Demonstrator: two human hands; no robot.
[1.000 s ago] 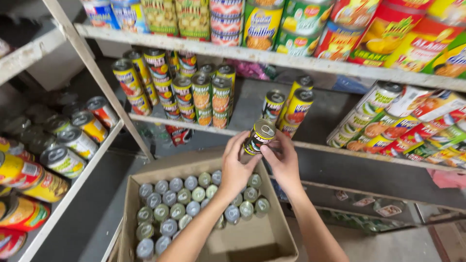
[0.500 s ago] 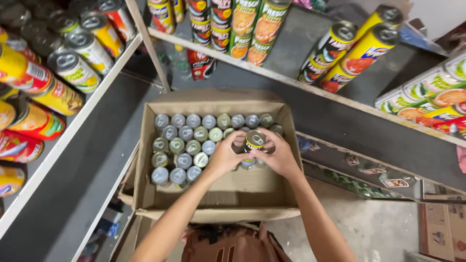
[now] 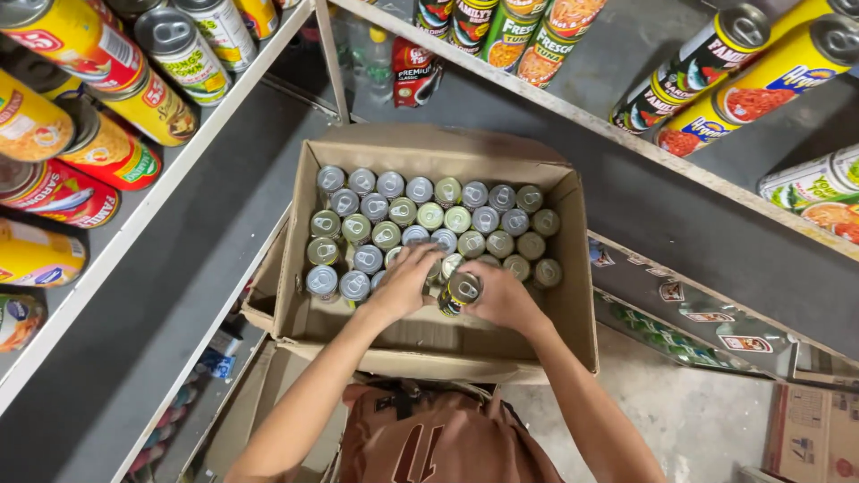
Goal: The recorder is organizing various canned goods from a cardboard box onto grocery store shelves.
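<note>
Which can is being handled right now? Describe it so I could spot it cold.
Find the open cardboard box between the two shelf racks, filled with upright cans. At the near edge of those cans, the right hand grips one can. Unlike its upright neighbours, it is tilted, showing its dark label side.

the cardboard box [image 3: 573,268] is open on top, so a hand can come straight down into it. small cans [image 3: 429,219] stand packed tight from the far wall to the middle, with no gaps between them. the near strip of the box floor, by the near wall, is bare, most of all at the near right corner. both hands sit at the near edge of the cans and fill that spot. a slanted shelf [image 3: 161,259] with big cans [image 3: 107,152] crowds the left side. another shelf [image 3: 680,215] closes in on the right and far sides.
</note>
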